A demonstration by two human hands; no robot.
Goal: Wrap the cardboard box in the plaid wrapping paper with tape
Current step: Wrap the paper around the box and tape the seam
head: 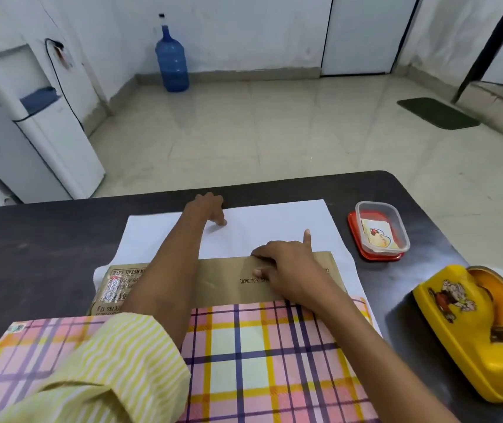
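The left hand [209,209] pinched the far edge of the plaid wrapping paper [262,355], thumb on its white underside, fingers curled; nearer than that grip, the right hand [286,270] held the cardboard box [219,282] lying on the paper, fingers hooked over its far edge, index straight; a yellow tape dispenser [473,328] sat to its right.

views: one only, head-worn, wide-angle.
place: above the near side of the table [30,239].
facing: forward and down, across the table to the floor [259,132] and far wall [244,32].
nearness: close; forearms enter from the bottom, left hand [209,209] and right hand [286,267] mid-frame over paper [274,221] and box [219,279].
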